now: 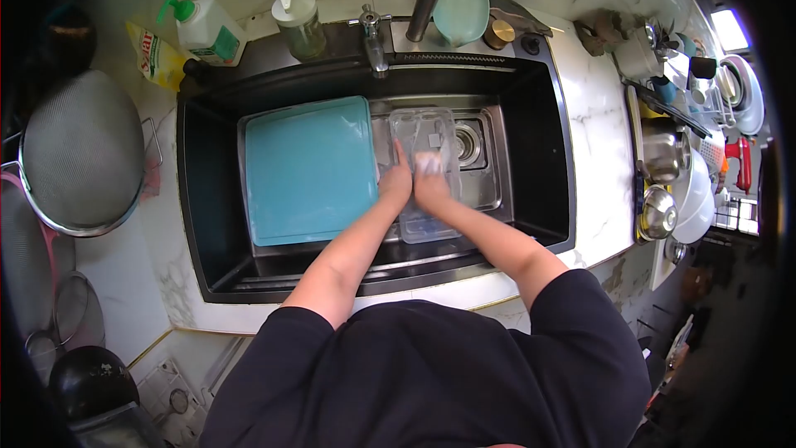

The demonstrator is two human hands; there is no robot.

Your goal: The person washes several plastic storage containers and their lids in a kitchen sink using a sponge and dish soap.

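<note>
Over the right half of the black sink, a clear plastic container (429,228) lies lengthwise away from me. My left hand (396,182) rests on its left side, with one finger stretched out along the edge. My right hand (431,187) is inside or over the container, closed round something whitish (429,163) that is blurred. Beside them on the left is a large turquoise lid or board (311,170). The round metal drain (467,145) shows just right of the container.
Behind the sink stand a faucet (375,50), a pump bottle (298,21), a white and green bottle (211,31), a yellow bag (153,54) and a pale green bowl (461,10). Large strainers (83,149) hang at the left. Pots and bowls (661,149) fill a rack at the right.
</note>
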